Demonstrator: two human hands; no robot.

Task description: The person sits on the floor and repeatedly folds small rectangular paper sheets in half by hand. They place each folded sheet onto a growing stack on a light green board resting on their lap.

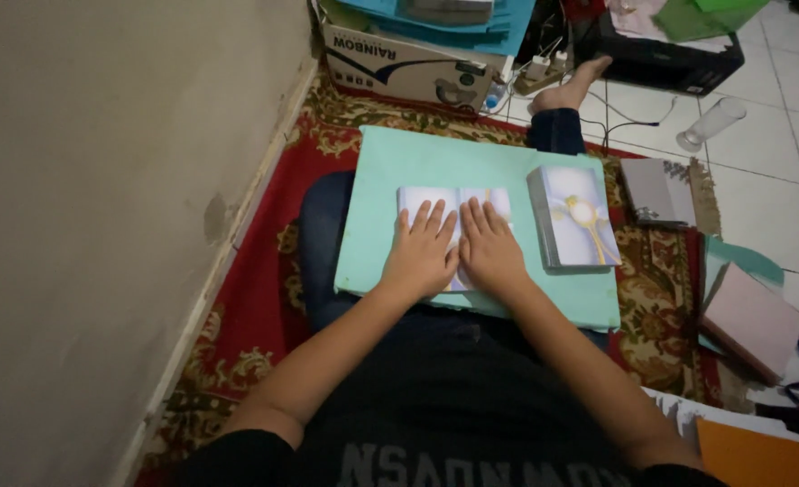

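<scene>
Both your palms lie flat and open, left hand point(420, 254) and right hand point(490, 252) pinning the printed sheet point(454, 203) against the teal board point(417, 167) on your lap, card stack point(572, 217) waiting just beside.

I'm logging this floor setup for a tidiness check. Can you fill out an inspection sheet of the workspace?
Surface: mint-green board across the lap, above a red patterned rug.
Job's things: open printed sheet under both palms; stack of printed covers beside it on the board.
Clutter: grey ring binder, pink book, orange folder, clear glass, cardboard box.
Hands: left hand and right hand flat, fingers spread, side by side.
Cables: black cable on the white tiles.
Surroundings: beige wall to the left.
</scene>
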